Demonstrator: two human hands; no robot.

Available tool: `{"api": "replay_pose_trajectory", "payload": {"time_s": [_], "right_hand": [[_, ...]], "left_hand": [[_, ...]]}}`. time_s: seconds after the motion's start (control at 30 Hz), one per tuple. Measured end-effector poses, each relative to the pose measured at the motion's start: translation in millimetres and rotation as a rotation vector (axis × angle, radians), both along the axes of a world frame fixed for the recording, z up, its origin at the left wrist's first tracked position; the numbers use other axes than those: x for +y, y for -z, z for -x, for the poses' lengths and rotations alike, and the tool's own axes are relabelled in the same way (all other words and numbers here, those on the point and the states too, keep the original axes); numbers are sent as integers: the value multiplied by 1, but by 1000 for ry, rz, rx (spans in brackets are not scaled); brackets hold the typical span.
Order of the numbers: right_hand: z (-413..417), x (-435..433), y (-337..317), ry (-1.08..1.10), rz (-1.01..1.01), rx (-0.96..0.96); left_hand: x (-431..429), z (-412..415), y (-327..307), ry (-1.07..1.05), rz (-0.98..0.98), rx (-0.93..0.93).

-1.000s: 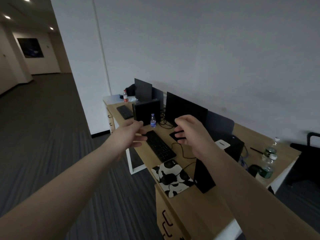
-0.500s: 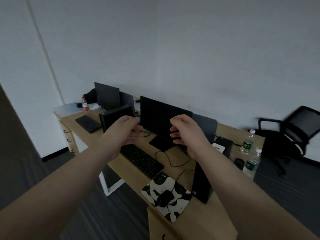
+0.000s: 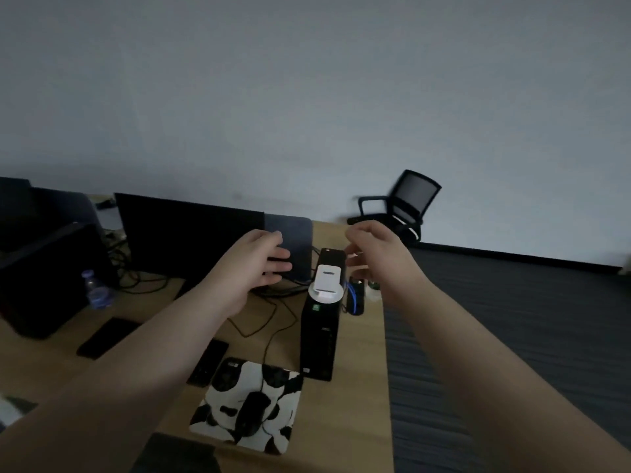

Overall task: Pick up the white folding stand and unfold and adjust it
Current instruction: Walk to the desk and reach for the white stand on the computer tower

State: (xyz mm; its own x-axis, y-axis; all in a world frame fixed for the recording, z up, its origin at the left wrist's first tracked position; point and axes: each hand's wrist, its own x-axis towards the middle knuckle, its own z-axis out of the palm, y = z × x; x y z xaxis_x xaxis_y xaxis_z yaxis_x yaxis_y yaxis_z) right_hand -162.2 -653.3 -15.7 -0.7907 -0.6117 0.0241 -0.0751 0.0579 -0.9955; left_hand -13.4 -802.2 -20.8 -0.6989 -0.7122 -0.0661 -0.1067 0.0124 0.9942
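I see the stand (image 3: 325, 284) folded on top of the black tower (image 3: 321, 322), near the desk's (image 3: 362, 370) right edge. My left hand (image 3: 254, 264) hovers open at its 9 o'clock, my right hand (image 3: 374, 256) open at 2, neither touching. It looks light, rigid, smooth plastic; I'd pinch its round base by the sides.

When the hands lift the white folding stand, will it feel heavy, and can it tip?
The small white folding stand with its round base looks like thin plastic, so probably light and stiff. Perched atop the narrow black computer tower, a sideways nudge might slide it off.
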Motion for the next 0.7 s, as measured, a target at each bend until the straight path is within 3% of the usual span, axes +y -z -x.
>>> {"api": "replay_pose_trajectory", "payload": {"time_s": [0.37, 0.7], "right_hand": [[101, -46, 16, 100, 39, -46], [134, -97, 18, 130, 19, -18]], "left_hand": [[-46, 124, -8, 114, 80, -32], [-103, 170, -10, 150, 58, -25]]}}
